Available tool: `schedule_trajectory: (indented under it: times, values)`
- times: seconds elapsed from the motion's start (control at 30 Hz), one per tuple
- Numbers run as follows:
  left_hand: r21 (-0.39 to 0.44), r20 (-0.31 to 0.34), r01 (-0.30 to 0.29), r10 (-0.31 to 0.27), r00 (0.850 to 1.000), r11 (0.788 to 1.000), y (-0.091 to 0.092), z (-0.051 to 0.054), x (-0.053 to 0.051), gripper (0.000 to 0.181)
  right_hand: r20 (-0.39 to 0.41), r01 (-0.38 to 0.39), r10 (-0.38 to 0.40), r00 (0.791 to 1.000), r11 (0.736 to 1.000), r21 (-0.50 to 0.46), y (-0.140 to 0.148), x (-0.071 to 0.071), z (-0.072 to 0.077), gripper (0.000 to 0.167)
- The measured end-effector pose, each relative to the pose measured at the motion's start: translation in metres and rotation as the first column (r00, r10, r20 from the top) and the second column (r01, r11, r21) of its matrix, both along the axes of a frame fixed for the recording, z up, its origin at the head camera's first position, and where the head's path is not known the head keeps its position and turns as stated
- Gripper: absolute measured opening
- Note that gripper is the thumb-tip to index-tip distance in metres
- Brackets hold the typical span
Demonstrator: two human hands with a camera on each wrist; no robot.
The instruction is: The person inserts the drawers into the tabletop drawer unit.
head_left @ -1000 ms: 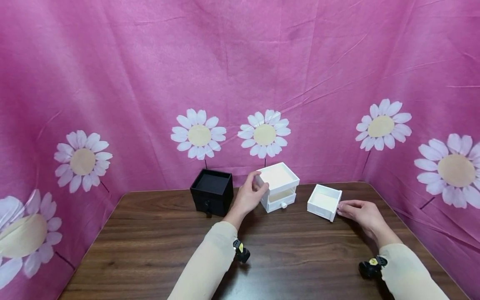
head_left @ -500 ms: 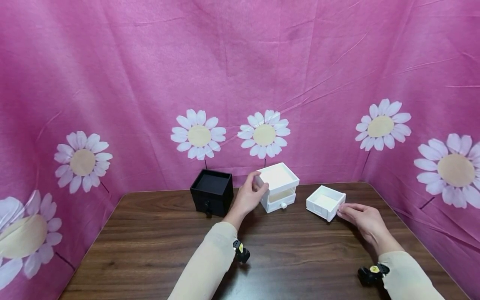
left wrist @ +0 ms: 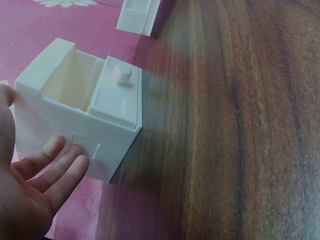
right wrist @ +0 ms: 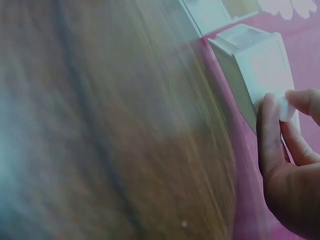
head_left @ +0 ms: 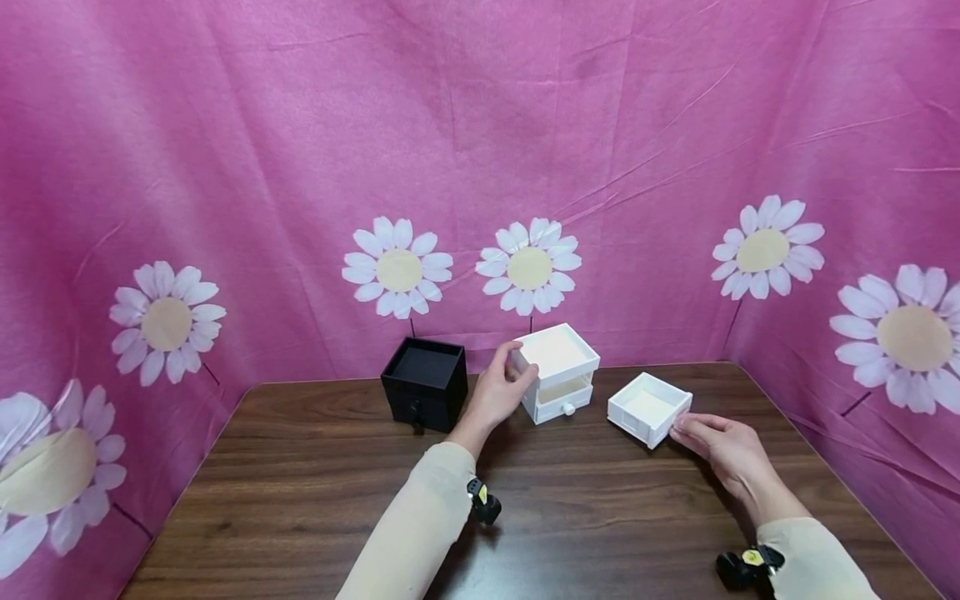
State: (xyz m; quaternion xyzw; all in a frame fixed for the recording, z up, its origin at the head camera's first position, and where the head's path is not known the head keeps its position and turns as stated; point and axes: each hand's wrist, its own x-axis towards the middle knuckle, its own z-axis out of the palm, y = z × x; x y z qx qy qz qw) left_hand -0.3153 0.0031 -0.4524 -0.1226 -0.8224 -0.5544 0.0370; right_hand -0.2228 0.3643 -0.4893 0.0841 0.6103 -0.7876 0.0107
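A small white two-drawer cabinet [head_left: 558, 371] stands on the table, its upper slot vacant and a round-knobbed lower drawer [left wrist: 117, 95] pushed in. My left hand [head_left: 497, 396] rests against its left side, fingers [left wrist: 52, 167] fairly straight on the side wall. To the cabinet's right, my right hand [head_left: 731, 454] pinches the white knob [right wrist: 286, 109] of a loose drawer [head_left: 649, 408]. That drawer is upright, with nothing visible inside, and its knob end faces right. Whether it touches the table I cannot tell.
A black drawer box [head_left: 424, 379] with a tray-like top stands left of the white cabinet. Behind the brown wooden table [head_left: 570, 517] hangs a pink cloth [head_left: 637, 167] printed with daisies, close to the table's back edge.
The loose white drawer has turned and shifted slightly left and nearer with my right hand pinching it. My left hand and the white cabinet stay in place.
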Motion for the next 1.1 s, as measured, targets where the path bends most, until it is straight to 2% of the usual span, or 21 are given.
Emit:
schedule_trajectory:
  times: [0.2, 0.4, 0.8, 1.1]
  values:
    - [0.002, 0.001, -0.004, 0.004, 1.000, 1.000, 0.000, 0.000, -0.001, 0.054, -0.041, 0.004, -0.006, 0.999, 0.999, -0.037, -0.011, 0.008, 0.003, 0.034]
    - [-0.014, -0.024, -0.008, 0.007, 1.000, 1.000, 0.002, -0.002, -0.004, 0.053, -0.057, -0.007, 0.004, 0.998, 0.999, -0.053, -0.024, 0.014, 0.006, 0.033]
    - [-0.007, -0.004, 0.000, -0.001, 1.000, 1.000, 0.000, -0.004, -0.002, 0.055, -0.073, -0.019, 0.014, 0.997, 0.998, -0.061, -0.046, 0.020, 0.008, 0.035]
    - [-0.019, -0.012, -0.008, 0.008, 1.000, 1.000, 0.000, -0.003, -0.003, 0.054, -0.062, -0.011, 0.006, 0.998, 0.997, -0.078, -0.065, 0.023, 0.011, 0.035]
